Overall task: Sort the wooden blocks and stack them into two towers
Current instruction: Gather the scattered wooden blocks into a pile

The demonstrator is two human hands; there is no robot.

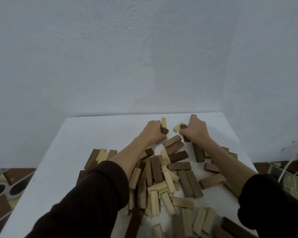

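Both of our hands reach toward the far edge of a white table [62,152], past a loose heap of wooden blocks [162,177] that lies under and between our forearms. Our left hand [153,132] is curled tight around a dark block [164,131], whose end pokes out by the thumb. A pale block [163,122] stands upright just behind the fingers, and we cannot tell whether the hand holds it too.

Our right hand [196,132] is also closed around wood. A brown block [193,117] juts up above it and a darker end [183,126] shows at the knuckles. A second pale block [177,127] lies just beside that hand.

The heap mixes dark, mid-brown and pale pieces pointing every way. Dark sleeves [96,194] cover our arms to mid-forearm. A plain grey wall [144,48] rises behind the table.
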